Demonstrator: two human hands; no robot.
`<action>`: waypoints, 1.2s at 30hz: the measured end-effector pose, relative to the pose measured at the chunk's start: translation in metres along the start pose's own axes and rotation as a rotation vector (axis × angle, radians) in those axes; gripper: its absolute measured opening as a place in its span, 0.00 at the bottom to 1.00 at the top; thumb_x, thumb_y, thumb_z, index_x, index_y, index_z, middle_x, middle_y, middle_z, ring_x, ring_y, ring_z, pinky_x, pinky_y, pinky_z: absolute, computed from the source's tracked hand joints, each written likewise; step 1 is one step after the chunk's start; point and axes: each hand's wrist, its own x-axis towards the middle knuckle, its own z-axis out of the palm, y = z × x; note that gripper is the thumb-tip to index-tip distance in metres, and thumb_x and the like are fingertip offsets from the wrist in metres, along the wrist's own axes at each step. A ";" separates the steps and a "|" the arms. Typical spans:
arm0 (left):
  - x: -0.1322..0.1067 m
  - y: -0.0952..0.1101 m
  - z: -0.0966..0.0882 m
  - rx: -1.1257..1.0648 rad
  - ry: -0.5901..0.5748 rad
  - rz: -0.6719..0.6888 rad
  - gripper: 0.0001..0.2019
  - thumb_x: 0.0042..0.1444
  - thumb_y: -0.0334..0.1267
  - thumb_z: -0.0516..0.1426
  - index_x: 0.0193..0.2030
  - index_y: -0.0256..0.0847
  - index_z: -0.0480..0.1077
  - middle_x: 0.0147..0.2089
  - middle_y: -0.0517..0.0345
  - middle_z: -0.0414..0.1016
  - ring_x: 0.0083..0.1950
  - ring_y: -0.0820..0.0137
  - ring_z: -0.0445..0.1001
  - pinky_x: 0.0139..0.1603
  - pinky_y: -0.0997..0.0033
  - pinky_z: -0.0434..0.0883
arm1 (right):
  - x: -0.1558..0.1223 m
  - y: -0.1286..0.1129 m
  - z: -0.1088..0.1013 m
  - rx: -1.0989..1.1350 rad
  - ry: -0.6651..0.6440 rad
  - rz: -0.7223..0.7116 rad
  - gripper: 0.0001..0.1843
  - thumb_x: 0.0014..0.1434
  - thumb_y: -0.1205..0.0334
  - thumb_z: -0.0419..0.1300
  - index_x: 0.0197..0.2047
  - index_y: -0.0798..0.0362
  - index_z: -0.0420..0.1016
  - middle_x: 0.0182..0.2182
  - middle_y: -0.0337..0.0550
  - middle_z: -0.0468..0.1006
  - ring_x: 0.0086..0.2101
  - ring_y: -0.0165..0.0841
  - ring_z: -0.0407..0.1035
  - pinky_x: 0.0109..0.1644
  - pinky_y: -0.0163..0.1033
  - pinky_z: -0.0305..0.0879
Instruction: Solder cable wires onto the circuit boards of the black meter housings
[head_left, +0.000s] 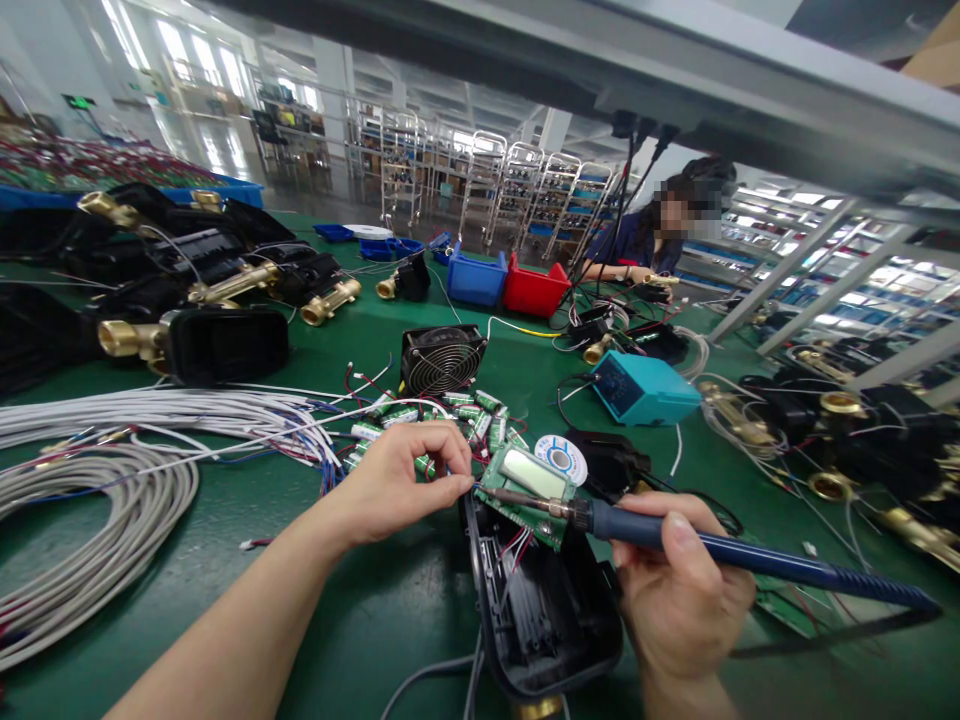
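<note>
My right hand [679,585] grips a dark blue soldering iron [622,522], its metal tip at the left edge of a green circuit board [551,530] with a pale display. Close to that tip, my left hand [412,475] pinches a thin wire [474,484] between thumb and fingers. The board rests tilted on the far end of an open black meter housing [540,620], with thin red and white wires running down inside. A brass fitting [536,708] shows at the housing's near end. Just beyond the board lies a white-labelled solder reel [561,458].
Green batteries [480,425] are heaped behind my left hand, near a black fan [442,360]. A teal soldering station [649,388] stands at right. Coiled grey cables [97,540] and brass-fitted housings [225,345] occupy the left. Blue [476,277] and red bins [535,287] stand farther back; a co-worker [637,235] sits opposite.
</note>
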 end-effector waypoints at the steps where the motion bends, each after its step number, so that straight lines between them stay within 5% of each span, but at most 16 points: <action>1: 0.000 0.000 0.000 0.000 0.000 0.000 0.06 0.51 0.30 0.60 0.24 0.39 0.71 0.30 0.58 0.76 0.34 0.69 0.74 0.39 0.68 0.69 | 0.000 0.000 0.000 0.000 0.000 -0.001 0.12 0.56 0.58 0.63 0.25 0.55 0.79 0.18 0.37 0.75 0.12 0.27 0.66 0.11 0.30 0.59; 25: 0.000 -0.002 -0.001 -0.023 -0.005 -0.008 0.06 0.51 0.31 0.60 0.24 0.38 0.71 0.30 0.58 0.76 0.34 0.70 0.73 0.39 0.69 0.68 | 0.000 0.002 -0.003 0.092 0.035 0.033 0.12 0.59 0.57 0.62 0.28 0.54 0.80 0.18 0.35 0.74 0.14 0.25 0.66 0.14 0.28 0.60; 27: 0.000 -0.002 -0.001 -0.025 -0.005 -0.009 0.06 0.51 0.31 0.60 0.24 0.38 0.71 0.30 0.58 0.76 0.34 0.70 0.73 0.39 0.69 0.68 | 0.001 0.003 -0.004 0.122 -0.042 -0.014 0.08 0.63 0.57 0.62 0.38 0.50 0.82 0.23 0.36 0.79 0.20 0.27 0.73 0.20 0.29 0.68; 30: 0.000 -0.002 0.000 -0.027 -0.008 -0.009 0.06 0.51 0.31 0.60 0.24 0.38 0.71 0.30 0.58 0.76 0.34 0.70 0.73 0.40 0.69 0.68 | 0.008 0.003 -0.008 -0.014 -0.264 -0.079 0.13 0.67 0.64 0.60 0.52 0.42 0.78 0.41 0.38 0.85 0.37 0.32 0.81 0.43 0.38 0.79; 32: 0.000 -0.001 0.000 -0.025 -0.010 -0.006 0.06 0.51 0.31 0.60 0.24 0.38 0.71 0.30 0.58 0.76 0.34 0.70 0.73 0.40 0.69 0.68 | 0.014 0.002 -0.011 -0.199 -0.425 -0.088 0.15 0.66 0.68 0.59 0.52 0.41 0.77 0.50 0.38 0.83 0.48 0.33 0.79 0.55 0.39 0.75; 36: 0.000 -0.001 0.001 -0.017 -0.008 -0.005 0.07 0.51 0.31 0.60 0.24 0.38 0.71 0.30 0.58 0.76 0.34 0.69 0.74 0.39 0.69 0.68 | 0.024 0.002 -0.020 -0.354 -0.717 -0.095 0.19 0.62 0.72 0.59 0.52 0.41 0.71 0.57 0.40 0.78 0.57 0.35 0.73 0.61 0.39 0.70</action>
